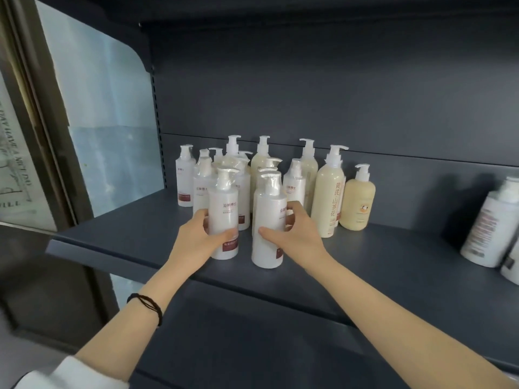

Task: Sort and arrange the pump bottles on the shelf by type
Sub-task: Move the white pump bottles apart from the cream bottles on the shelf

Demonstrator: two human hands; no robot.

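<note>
The shelf (365, 248) is dark grey-blue metal with a matte surface, and its front edge runs slanted across the view. Behind it stands a back panel (309, 88) of the same dark colour, with a thin seam line across it. Above, another shelf board (280, 21) closes the top in shadow. At the left there is a slotted upright (156, 113). Beside it is a pale blue end panel (106, 122) with a rounded upper corner. Farther left is a dark frame (33, 88) around a glass pane (14, 164) with printed letters. The light is soft and falls from the front.
</note>
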